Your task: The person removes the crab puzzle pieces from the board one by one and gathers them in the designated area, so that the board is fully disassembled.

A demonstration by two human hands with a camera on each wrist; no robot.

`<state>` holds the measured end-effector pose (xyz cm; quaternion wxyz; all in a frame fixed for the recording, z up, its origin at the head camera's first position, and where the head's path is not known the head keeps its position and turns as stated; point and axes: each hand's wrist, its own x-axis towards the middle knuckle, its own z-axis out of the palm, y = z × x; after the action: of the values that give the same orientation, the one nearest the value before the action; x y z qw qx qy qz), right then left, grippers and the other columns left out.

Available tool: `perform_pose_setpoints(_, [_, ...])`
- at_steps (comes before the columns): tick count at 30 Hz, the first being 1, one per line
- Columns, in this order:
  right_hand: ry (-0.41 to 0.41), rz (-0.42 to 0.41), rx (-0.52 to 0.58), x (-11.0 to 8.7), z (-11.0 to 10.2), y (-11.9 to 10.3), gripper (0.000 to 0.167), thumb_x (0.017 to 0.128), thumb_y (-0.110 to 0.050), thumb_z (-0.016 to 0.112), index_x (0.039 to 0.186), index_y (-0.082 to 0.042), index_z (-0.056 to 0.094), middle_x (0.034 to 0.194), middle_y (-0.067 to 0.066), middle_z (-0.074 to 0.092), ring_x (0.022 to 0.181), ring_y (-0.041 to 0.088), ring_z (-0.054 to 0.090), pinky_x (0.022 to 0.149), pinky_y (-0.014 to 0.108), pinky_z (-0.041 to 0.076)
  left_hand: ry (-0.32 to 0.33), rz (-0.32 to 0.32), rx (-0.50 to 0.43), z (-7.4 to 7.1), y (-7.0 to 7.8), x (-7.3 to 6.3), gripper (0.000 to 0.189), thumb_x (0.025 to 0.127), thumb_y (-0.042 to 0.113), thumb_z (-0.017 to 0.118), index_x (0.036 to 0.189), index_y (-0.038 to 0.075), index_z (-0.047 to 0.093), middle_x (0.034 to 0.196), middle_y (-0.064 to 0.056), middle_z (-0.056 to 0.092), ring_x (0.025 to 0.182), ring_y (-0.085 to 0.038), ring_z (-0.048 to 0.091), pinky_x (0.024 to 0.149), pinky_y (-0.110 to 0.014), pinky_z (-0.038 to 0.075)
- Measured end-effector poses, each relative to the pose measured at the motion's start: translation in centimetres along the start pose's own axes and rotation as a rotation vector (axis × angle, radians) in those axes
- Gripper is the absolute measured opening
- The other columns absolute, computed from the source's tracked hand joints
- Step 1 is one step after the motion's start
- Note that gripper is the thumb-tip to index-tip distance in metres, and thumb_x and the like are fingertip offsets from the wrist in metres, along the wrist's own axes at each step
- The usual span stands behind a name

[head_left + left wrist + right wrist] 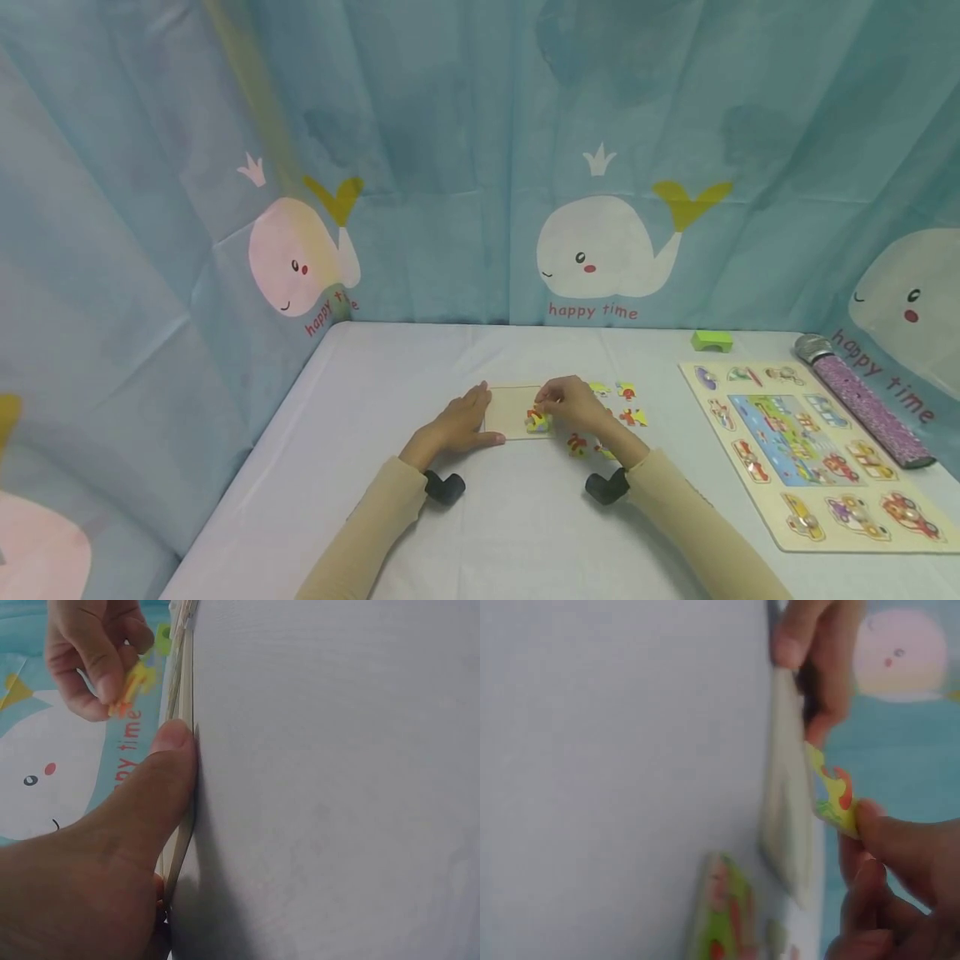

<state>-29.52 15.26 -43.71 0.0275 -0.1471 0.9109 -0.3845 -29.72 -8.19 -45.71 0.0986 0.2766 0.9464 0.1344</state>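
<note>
A small pale wooden puzzle board (512, 408) lies on the white table. My left hand (459, 421) holds its left end, the thumb (174, 739) along the near edge and the fingers spread toward the far left corner. Over the right part of the board, my right hand (573, 406) pinches a yellow, red and blue puzzle piece (832, 787) between thumb and fingertips. In the right wrist view this piece is tilted, its lower edge right at the board's surface. Loose puzzle pieces (632, 417) lie to the right of the board, some partly behind the right hand and wrist.
On the right lies a large wooden knob puzzle (765, 508) with vehicle pictures. Beyond its right edge is a pink glittery microphone (862, 396). A green block (712, 340) stands near the table's far edge. A blue whale-print curtain (450, 167) hangs behind the table.
</note>
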Motion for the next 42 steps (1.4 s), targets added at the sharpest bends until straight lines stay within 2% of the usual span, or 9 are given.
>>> perform_pose_setpoints(4, [0.013,-0.013,0.065,-0.8,-1.2,0.0,0.007,0.083,-0.018,0.068,0.084,-0.011,0.069,0.076,0.000,0.067,0.061,0.013,0.052,0.053,0.023,0.043,0.005,0.003,0.009,0.1,0.0,0.1,0.089,0.085,0.057,0.052,0.144,-0.003,0.022,0.153,-0.020,0.012,0.141,-0.031,0.016,0.113,-0.046,0.022])
perform_pose_setpoints(7, [0.005,0.015,0.121,-1.6,-2.5,0.4,0.012,0.083,-0.020,0.068,0.087,-0.009,0.070,0.080,0.004,0.070,0.060,0.015,0.056,0.053,0.026,0.045,-0.001,0.001,0.016,-0.1,0.0,0.0,0.089,0.085,0.056,0.052,0.144,-0.003,0.021,0.153,-0.019,0.012,0.142,-0.031,0.015,0.113,-0.045,0.021])
perform_pose_setpoints(11, [0.017,0.097,0.164,-2.8,-4.3,1.3,0.018,0.083,-0.023,0.068,0.090,-0.007,0.070,0.086,0.005,0.071,0.074,0.018,0.063,0.064,0.032,0.052,0.012,0.014,-0.010,-0.4,0.1,-0.2,0.087,0.086,0.053,0.054,0.143,-0.005,0.022,0.152,-0.022,0.013,0.141,-0.033,0.016,0.113,-0.047,0.021])
perform_pose_setpoints(15, [0.046,0.191,0.149,-4.1,-6.2,2.7,0.021,0.083,-0.026,0.068,0.092,-0.008,0.070,0.086,0.003,0.071,0.079,0.021,0.061,0.067,0.034,0.051,0.022,0.034,-0.017,-0.6,0.1,-0.3,0.086,0.086,0.052,0.054,0.142,-0.007,0.023,0.151,-0.024,0.014,0.140,-0.034,0.017,0.112,-0.048,0.023])
perform_pose_setpoints(21, [0.049,0.257,0.097,-5.8,-8.1,4.9,0.024,0.081,-0.028,0.069,0.092,-0.007,0.071,0.087,0.002,0.070,0.078,0.019,0.058,0.068,0.032,0.048,0.019,0.019,-0.007,-0.6,-0.2,-0.3,0.086,0.087,0.053,0.053,0.142,-0.005,0.023,0.152,-0.023,0.014,0.141,-0.034,0.017,0.112,-0.046,0.023])
perform_pose_setpoints(27, [0.005,0.333,0.004,-7.0,-8.9,5.8,0.020,0.080,-0.027,0.070,0.088,-0.009,0.070,0.089,0.001,0.068,0.081,0.016,0.055,0.069,0.029,0.043,0.025,0.007,-0.006,-0.7,-0.4,-0.5,0.087,0.086,0.052,0.054,0.142,-0.006,0.021,0.152,-0.023,0.014,0.141,-0.034,0.017,0.113,-0.046,0.022])
perform_pose_setpoints(34, [-0.029,0.312,-0.010,-7.9,-9.2,6.7,0.015,0.080,-0.017,0.070,0.084,-0.003,0.069,0.080,0.001,0.066,0.074,0.014,0.049,0.064,0.026,0.039,0.026,0.005,-0.013,-1.0,-0.1,-0.6,0.088,0.086,0.052,0.054,0.142,-0.006,0.021,0.152,-0.023,0.013,0.141,-0.034,0.016,0.113,-0.047,0.022])
perform_pose_setpoints(42, [0.006,0.330,-0.042,-8.1,-8.5,8.2,0.009,0.079,-0.011,0.069,0.080,-0.003,0.068,0.070,-0.002,0.062,0.066,0.014,0.048,0.059,0.026,0.039,0.020,0.010,-0.004,-1.2,0.2,-0.6,0.087,0.086,0.053,0.053,0.142,-0.006,0.022,0.152,-0.022,0.014,0.141,-0.033,0.017,0.112,-0.046,0.022])
